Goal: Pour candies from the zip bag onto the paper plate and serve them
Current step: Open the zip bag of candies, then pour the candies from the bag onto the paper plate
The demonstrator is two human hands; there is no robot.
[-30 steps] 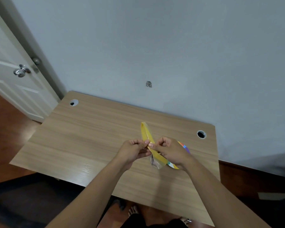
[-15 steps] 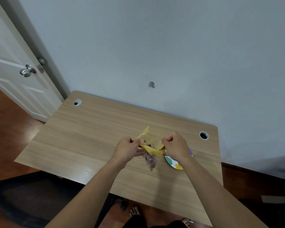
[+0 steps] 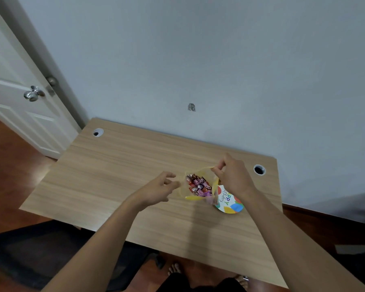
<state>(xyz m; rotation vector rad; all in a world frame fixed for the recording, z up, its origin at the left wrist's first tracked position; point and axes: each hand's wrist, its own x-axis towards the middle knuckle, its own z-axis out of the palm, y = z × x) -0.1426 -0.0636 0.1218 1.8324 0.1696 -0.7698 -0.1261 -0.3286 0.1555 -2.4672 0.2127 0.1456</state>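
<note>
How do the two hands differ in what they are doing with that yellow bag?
The right hand pinches the far rim of the zip bag, fingers curled shut on it; the left hand has loosely spread fingers at the bag's near rim, and a firm grip cannot be confirmed. The right hand sits over the paper plate, hiding part of it; the left hand is over bare table. Both flank the bag's open mouth, where the candies show.

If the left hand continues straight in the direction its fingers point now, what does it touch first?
Probably the zip bag: the left hand points right, toward the bag's open yellow rim, very near or already touching it. Depth is unclear from this one view.
</note>
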